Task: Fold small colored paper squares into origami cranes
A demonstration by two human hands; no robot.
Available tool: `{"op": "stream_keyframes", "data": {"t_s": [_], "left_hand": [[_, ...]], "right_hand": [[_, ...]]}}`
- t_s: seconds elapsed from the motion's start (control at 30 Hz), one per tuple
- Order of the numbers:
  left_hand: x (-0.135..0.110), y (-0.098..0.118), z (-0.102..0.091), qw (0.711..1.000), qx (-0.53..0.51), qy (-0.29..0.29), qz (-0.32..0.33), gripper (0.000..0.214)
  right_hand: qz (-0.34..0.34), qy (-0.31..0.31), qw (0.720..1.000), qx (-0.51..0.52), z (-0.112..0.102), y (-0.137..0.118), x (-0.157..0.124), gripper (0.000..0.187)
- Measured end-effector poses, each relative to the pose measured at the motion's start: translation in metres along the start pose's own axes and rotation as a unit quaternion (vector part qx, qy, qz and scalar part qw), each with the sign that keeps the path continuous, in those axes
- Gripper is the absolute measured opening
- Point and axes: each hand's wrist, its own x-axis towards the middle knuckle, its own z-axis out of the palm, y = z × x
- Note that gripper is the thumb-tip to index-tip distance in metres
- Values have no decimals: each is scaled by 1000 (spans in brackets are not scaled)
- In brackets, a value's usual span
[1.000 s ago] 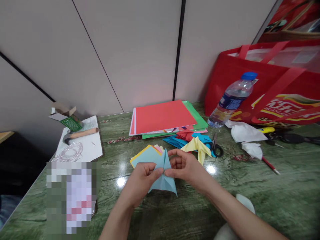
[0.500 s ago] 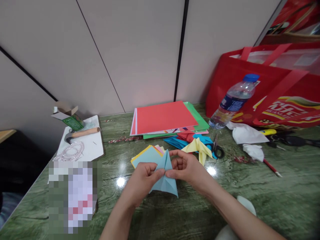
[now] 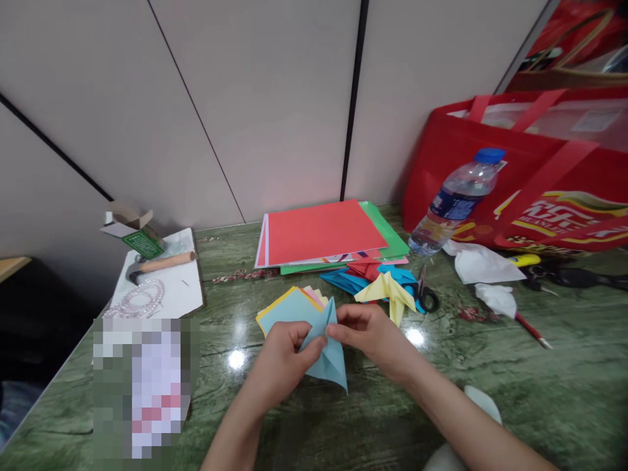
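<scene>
Left hand point(image 3: 287, 360): nearly closed, thumb laid over the near face of a light-blue, creased sheet of thin paper point(image 3: 331, 367); fingers curled, their tips partly hidden by the sheet. Right hand point(image 3: 373, 337): thumb and forefinger pinched together at the sheet's right edge, below its raised peak; remaining fingers bent inward. The sheet stands tilted between both hands, near the front of the green, marbled, glossy table point(image 3: 392, 418), its lower corner pointing toward the person. Whether that corner touches the surface: cannot tell.

Just behind the left hand lies a stack of small square papers point(image 3: 289, 309), light blue on top, with yellow and pink edges showing. Beyond the right hand rests a pale-yellow folded paper figure with pointed wings point(image 3: 390, 289), overlapping blue folded paper pieces point(image 3: 343, 280); a red folded paper piece point(image 3: 364, 268) lies among them. Black-handled scissors point(image 3: 430, 299) lie at the right end of this group. Farther back, near the wall, sits a pile of large flat sheets point(image 3: 324, 232), red uppermost, green projecting at right.
</scene>
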Motion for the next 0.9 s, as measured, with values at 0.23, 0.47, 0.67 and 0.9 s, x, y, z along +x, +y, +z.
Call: {"op": "stream_keyframes", "data": {"t_s": [0.23, 0.47, 0.67, 0.9], "left_hand": [[-1, 1, 0, 999, 40, -18, 8, 31], [0, 1, 1, 999, 44, -20, 14, 33], [-1, 0, 0, 999, 9, -39, 13, 30], [-2, 0, 0, 997, 6, -71, 18, 28]], "right_hand": [[15, 30, 997, 67, -2, 0, 1, 25], [12, 54, 995, 83, 0, 0, 2, 26], [9, 59, 993, 104, -3, -1, 2, 30], [-6, 9, 994, 109, -9, -2, 2, 21]]}}
